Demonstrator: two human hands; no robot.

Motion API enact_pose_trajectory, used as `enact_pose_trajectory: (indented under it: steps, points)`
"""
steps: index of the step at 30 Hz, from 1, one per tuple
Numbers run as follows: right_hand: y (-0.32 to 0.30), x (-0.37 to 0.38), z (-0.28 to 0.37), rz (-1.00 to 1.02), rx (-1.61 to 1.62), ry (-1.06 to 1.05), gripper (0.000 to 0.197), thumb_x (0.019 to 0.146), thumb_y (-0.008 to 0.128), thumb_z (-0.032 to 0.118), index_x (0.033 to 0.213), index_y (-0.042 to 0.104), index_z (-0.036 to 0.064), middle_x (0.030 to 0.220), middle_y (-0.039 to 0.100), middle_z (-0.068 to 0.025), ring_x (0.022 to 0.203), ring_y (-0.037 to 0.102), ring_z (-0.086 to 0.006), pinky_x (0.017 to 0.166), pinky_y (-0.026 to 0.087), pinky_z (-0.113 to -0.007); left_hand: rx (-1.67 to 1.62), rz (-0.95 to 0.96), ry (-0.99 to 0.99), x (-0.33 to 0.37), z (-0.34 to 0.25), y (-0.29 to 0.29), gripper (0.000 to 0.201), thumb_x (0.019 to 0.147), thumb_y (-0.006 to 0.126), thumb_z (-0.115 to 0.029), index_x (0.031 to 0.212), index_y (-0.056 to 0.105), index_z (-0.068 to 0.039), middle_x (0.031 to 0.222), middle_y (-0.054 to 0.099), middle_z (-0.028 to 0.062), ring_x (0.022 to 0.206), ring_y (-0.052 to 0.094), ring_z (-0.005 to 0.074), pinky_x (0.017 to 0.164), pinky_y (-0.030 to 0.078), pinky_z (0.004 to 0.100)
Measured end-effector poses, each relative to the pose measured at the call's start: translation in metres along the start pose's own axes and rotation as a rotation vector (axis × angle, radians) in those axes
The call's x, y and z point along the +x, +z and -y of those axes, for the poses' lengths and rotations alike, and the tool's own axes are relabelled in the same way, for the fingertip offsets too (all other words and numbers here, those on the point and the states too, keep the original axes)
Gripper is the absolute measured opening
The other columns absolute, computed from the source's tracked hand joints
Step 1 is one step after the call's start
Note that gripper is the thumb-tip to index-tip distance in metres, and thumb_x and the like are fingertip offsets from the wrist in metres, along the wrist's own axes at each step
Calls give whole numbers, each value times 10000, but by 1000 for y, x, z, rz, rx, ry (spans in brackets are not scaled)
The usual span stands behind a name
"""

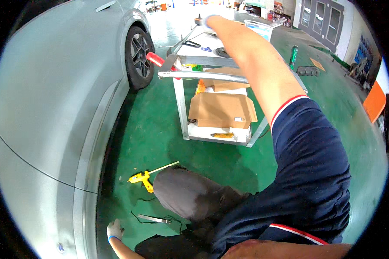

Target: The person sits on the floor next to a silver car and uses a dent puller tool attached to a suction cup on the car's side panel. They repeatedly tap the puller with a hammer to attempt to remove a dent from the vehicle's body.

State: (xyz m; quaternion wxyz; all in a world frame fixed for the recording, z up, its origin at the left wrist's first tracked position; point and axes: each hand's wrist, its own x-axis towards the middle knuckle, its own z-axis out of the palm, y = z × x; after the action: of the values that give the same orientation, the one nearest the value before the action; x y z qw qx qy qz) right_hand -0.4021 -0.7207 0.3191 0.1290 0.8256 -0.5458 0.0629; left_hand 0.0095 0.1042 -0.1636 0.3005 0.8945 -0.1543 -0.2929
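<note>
My left hand (115, 229), in a pale glove with a blue cuff edge, is low at the car's sill, its fingers loosely stretched and nothing seen in them. Close by on the green floor lie a silver metal tool (154, 219) and a thin black cord (139, 220). A yellow glue gun (141, 178) with a long glue stick in its back rests ahead of my knee. My right arm reaches far forward over the metal cart (181, 108). Up there, glare and distance blur my gloved right hand (208, 21); its fingers and any hold cannot be made out.
The pale car (52, 103) lines the left side, its front wheel (139, 57) beside the cart. An open cardboard box (220, 110) and a yellow utility knife (222, 135) are on the cart's lower shelf. A red handle (154, 59) juts from the cart's left corner.
</note>
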Motion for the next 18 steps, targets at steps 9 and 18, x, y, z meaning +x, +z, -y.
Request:
enact_pose_trajectory:
  steps: [9, 18]
  points:
    - [51, -20, -140, 68, -239, 333, 598, 988, 636, 475, 1487, 604, 148, 1516, 595, -134, 1340, 585, -368, 1101, 459, -523, -211, 9, -86, 0, -52, 32, 503, 973, 638, -362, 1284, 652, 33, 1077, 694, 124, 714, 647, 208, 608, 513, 364]
    - [-7, 22, -92, -364, 21, 175, 450, 967, 664, 367, 1269, 738, 41, 1248, 735, -244, 1137, 717, -396, 980, 555, -511, -275, -41, -102, -25, -37, 12, 588, 985, 650, -404, 1410, 621, 0, 1183, 721, 140, 782, 704, 246, 644, 536, 385]
